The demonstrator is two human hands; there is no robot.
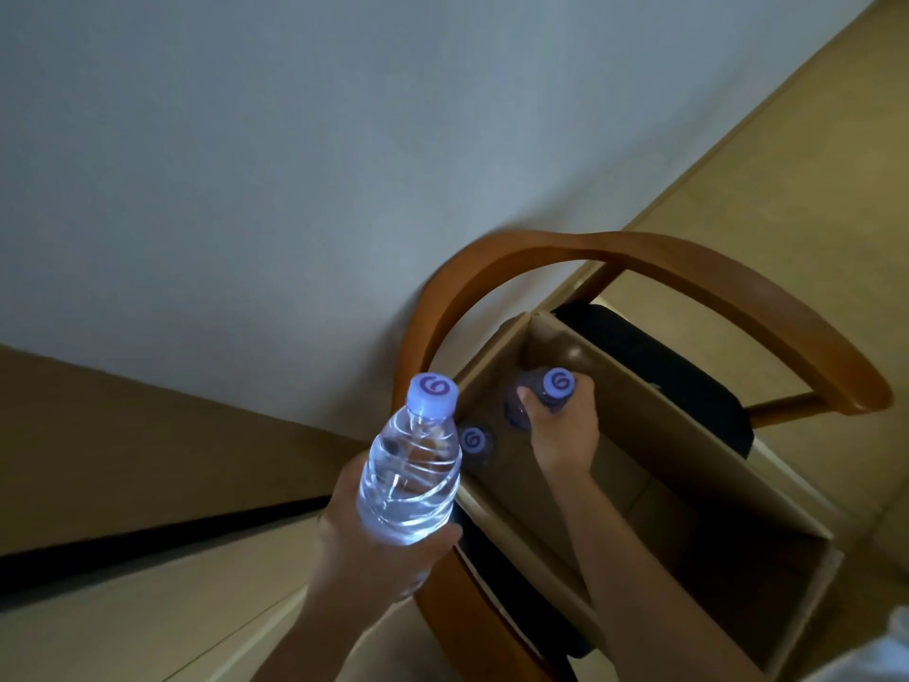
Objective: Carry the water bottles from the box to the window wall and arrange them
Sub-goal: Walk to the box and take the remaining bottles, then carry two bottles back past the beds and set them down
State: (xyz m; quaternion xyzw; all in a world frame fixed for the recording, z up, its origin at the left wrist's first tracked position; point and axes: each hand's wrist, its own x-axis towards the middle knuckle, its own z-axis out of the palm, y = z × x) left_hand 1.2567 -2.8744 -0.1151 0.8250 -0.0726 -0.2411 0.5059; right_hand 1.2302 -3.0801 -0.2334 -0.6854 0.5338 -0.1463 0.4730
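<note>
Box [664, 435] resting open on a chair seat [688, 366]. Left hand [374, 548], fingers wrapped round a lifted bottle [410, 475], frees the right hand [563, 430] to grip a second bottle [553, 388] by its neck inside; a third [473, 441] stands at the box's left wall.

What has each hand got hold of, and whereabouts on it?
The left hand grips a water bottle round its lower body. The right hand grips a second bottle near its neck, inside the box.

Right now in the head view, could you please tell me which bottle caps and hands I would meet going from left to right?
Left hand → cap of the held bottle → cap of the bottle standing in the box → cap of the gripped bottle → right hand.
</note>
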